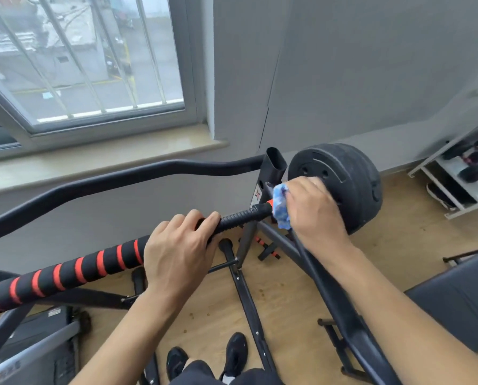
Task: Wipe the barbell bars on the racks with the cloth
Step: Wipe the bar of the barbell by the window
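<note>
A barbell bar (240, 218) with a black-and-red striped foam sleeve runs from lower left up to black weight plates (340, 179) on the right. It lies on a black rack (272, 168). My left hand (176, 251) grips the bar just right of the striped sleeve. My right hand (313, 209) holds a blue cloth (281, 207) wrapped round the bar next to the plates. A second, curved black bar (115, 179) lies behind, along the window sill.
Rack legs (246, 295) spread over the wooden floor below the bar. A grey shelf (454, 173) with shoes stands at the right wall. A black bench pad (460, 298) sits at the right edge. My black shoes (204, 357) are at the bottom.
</note>
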Action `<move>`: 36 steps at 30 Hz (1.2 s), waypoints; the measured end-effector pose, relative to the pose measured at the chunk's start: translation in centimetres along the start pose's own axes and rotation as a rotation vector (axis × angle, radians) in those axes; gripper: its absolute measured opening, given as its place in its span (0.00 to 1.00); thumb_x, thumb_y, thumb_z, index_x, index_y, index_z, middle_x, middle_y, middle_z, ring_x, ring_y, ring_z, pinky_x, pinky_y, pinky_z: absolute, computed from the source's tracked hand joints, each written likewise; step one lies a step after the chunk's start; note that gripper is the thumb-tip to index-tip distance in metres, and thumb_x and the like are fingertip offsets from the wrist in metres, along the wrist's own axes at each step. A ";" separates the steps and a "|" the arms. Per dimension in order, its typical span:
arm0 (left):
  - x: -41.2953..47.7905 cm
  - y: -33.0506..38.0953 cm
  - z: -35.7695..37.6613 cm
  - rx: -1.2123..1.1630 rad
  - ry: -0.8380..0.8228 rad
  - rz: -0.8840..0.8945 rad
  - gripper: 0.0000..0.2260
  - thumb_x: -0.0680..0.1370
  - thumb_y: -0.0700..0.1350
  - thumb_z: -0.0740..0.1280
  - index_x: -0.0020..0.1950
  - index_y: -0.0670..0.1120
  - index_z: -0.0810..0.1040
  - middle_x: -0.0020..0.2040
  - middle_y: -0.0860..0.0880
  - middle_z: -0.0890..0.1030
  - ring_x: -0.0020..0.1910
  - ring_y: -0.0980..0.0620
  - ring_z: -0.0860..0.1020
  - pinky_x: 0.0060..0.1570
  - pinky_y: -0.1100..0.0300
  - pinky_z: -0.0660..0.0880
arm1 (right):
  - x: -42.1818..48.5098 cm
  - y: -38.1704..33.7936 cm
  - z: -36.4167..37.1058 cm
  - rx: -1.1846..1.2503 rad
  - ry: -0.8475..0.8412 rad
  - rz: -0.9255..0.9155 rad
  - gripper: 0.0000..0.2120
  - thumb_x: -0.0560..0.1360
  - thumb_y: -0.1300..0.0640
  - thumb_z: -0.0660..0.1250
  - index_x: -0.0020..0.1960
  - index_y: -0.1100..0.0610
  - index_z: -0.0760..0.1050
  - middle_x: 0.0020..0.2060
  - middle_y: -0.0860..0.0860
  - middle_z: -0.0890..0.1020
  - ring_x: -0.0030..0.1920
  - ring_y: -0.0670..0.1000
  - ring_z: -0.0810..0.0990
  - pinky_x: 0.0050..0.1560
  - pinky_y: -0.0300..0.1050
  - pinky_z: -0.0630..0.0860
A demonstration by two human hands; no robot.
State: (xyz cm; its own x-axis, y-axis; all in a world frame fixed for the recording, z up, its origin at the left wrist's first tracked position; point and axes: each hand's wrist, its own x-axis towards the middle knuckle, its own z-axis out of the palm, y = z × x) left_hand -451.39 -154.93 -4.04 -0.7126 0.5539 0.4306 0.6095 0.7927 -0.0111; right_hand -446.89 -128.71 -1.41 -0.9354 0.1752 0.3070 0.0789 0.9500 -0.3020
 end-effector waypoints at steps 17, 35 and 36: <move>-0.3 0.4 0.6 -0.024 0.024 -0.020 0.14 0.86 0.55 0.63 0.63 0.49 0.80 0.48 0.47 0.81 0.40 0.45 0.76 0.38 0.51 0.72 | 0.6 -2.6 0.1 0.033 -0.106 -0.006 0.06 0.74 0.63 0.63 0.45 0.54 0.76 0.43 0.49 0.79 0.48 0.51 0.73 0.47 0.47 0.74; 6.8 -3.0 -2.4 -0.468 -0.658 -0.214 0.25 0.79 0.73 0.57 0.45 0.57 0.83 0.33 0.54 0.82 0.32 0.54 0.80 0.38 0.56 0.79 | -5.6 -4.8 3.3 0.128 -0.031 0.060 0.39 0.77 0.73 0.61 0.83 0.55 0.51 0.82 0.53 0.48 0.82 0.54 0.42 0.77 0.55 0.64; 7.3 -3.2 -2.4 -0.540 -0.711 -0.238 0.24 0.79 0.72 0.59 0.43 0.55 0.84 0.33 0.54 0.82 0.30 0.55 0.79 0.36 0.57 0.78 | -5.8 -5.0 3.4 0.163 -0.010 0.050 0.38 0.78 0.74 0.61 0.83 0.56 0.52 0.83 0.52 0.49 0.82 0.53 0.43 0.78 0.55 0.63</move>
State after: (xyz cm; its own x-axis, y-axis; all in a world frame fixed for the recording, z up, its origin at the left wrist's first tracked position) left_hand -457.65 -154.02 1.26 -0.7766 0.5594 -0.2896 0.3721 0.7783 0.5057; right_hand -443.04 -135.36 -4.71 -0.9353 0.2180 0.2789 0.0693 0.8854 -0.4597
